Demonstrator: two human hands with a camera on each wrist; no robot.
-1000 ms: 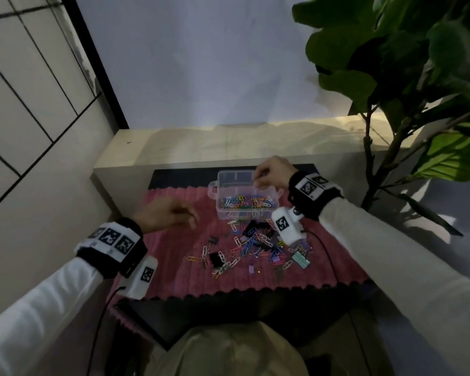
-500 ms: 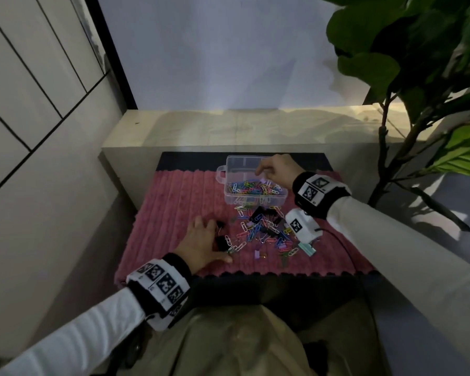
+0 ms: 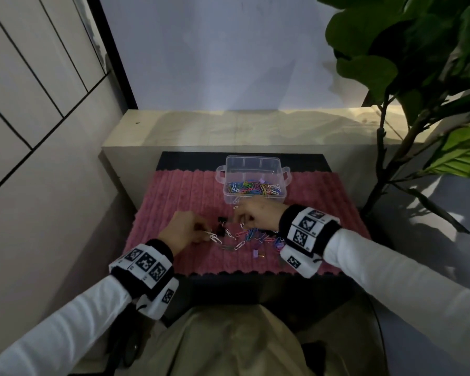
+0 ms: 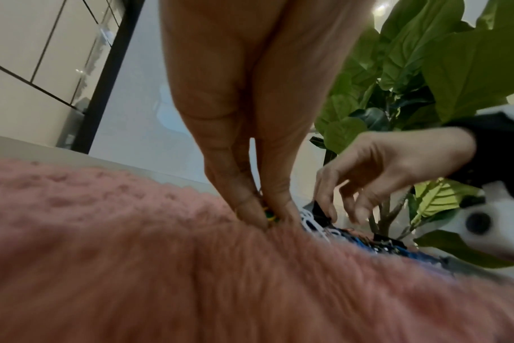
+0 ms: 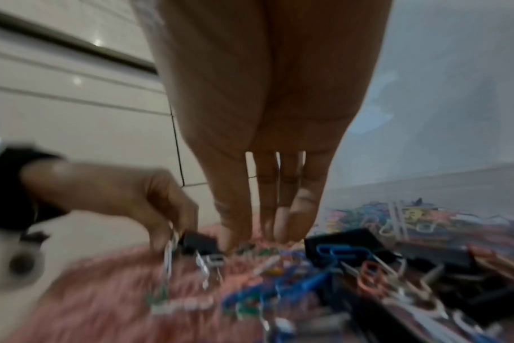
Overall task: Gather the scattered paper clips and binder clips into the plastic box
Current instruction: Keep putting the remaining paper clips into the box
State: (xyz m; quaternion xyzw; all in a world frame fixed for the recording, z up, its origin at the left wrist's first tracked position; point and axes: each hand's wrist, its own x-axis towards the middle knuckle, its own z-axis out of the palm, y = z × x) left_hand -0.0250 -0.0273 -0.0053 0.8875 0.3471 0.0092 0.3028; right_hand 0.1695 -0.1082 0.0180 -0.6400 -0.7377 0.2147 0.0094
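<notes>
The clear plastic box (image 3: pixel 278 169) stands at the back of the pink mat (image 3: pixel 179 194) and holds many coloured paper clips (image 3: pixel 253 187). More paper clips (image 3: pixel 251 236) and black binder clips (image 5: pixel 341 246) lie scattered in front of it. My left hand (image 3: pixel 201 232) is at the pile's left edge. Its thumb and finger pinch a green paper clip (image 4: pixel 269 216) against the mat, and white clips (image 5: pixel 168 251) hang at its fingertips. My right hand (image 3: pixel 238 217) reaches down into the pile with its fingers (image 5: pixel 298 218) extended, and its thumb is beside a small black binder clip (image 5: pixel 200 241).
A pale stone ledge (image 3: pixel 228 128) runs behind the mat, and a white panelled wall (image 3: pixel 38 104) stands on the left. A large leafy plant (image 3: pixel 407 66) rises at the right. A small purple clip (image 3: pixel 255 253) lies near the mat's front edge.
My right hand has left the box and come down onto the scattered pile. My left hand came down onto the pile's left edge and now pinches clips.
</notes>
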